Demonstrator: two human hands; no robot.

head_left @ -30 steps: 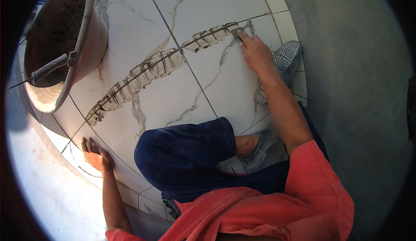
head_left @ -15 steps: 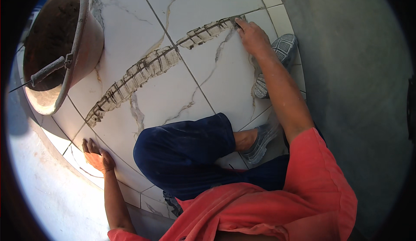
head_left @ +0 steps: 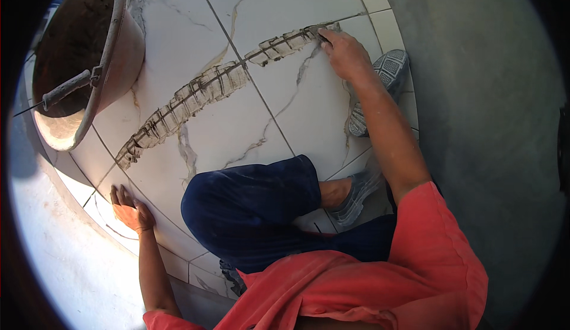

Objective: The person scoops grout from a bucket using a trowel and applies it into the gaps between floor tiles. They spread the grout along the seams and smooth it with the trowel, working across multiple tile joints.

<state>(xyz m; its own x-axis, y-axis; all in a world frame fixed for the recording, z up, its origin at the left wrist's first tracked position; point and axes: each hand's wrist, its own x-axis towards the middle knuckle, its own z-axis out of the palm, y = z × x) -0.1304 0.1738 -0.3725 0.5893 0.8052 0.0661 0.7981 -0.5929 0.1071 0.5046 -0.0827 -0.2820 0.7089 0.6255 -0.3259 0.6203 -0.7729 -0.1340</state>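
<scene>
My right hand (head_left: 347, 55) is at the far right end of a grey, smeared band of grout (head_left: 202, 90) that runs along a joint between white marble-patterned tiles (head_left: 228, 131). Its fingers are bent and pressed together, their tips down on the band. Whether a small tool sits under them is hidden. Ridged cross marks show in the grout, which spreads to both sides of the joint. At the left, my left hand (head_left: 132, 212) lies flat on the tile near the floor's edge, fingers stretched and holding nothing.
A large mortar-stained bucket (head_left: 126, 57) with a wire handle and grip (head_left: 66, 89) stands at the upper left, grey material inside. My bent knee (head_left: 208, 202) and grey shoes (head_left: 389, 71) are on the tiles. Smooth grey floor (head_left: 475, 122) lies beyond the curved tile border.
My right fingertips have shifted slightly left and nearer along the grout, and a smear now shows to their right. My left hand stays resting on the tile.
</scene>
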